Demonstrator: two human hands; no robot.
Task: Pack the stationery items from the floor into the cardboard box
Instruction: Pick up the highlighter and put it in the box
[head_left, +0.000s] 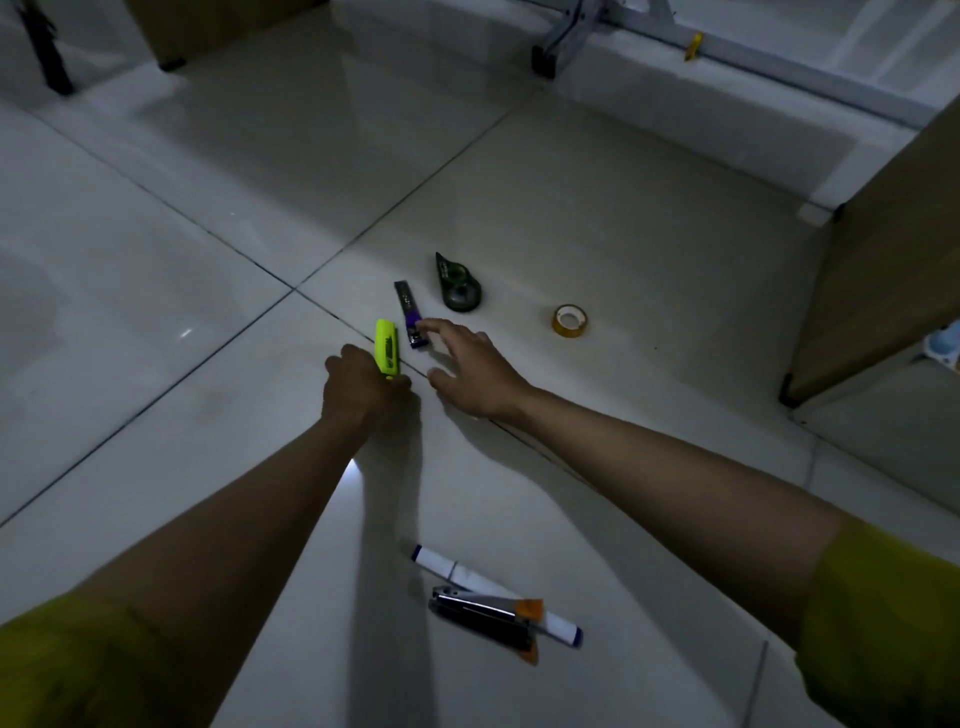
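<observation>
Left hand (358, 384): fingers curled tight round yellow highlighter (387, 347), which sticks out past the knuckles. Right hand (472, 369): fingers spread apart, holding nothing, index tip touching purple case (410, 314) lying on floor (208, 260); green correction tape (458, 283) just beyond the fingertips, tape roll (570, 320) off to their right. White marker (441, 564) and stapler (483, 616) touch each other, well behind both hands.

Glossy tiled floor (571, 197); shiny metal stapler (483, 613); matt cardboard box (883, 270)
</observation>
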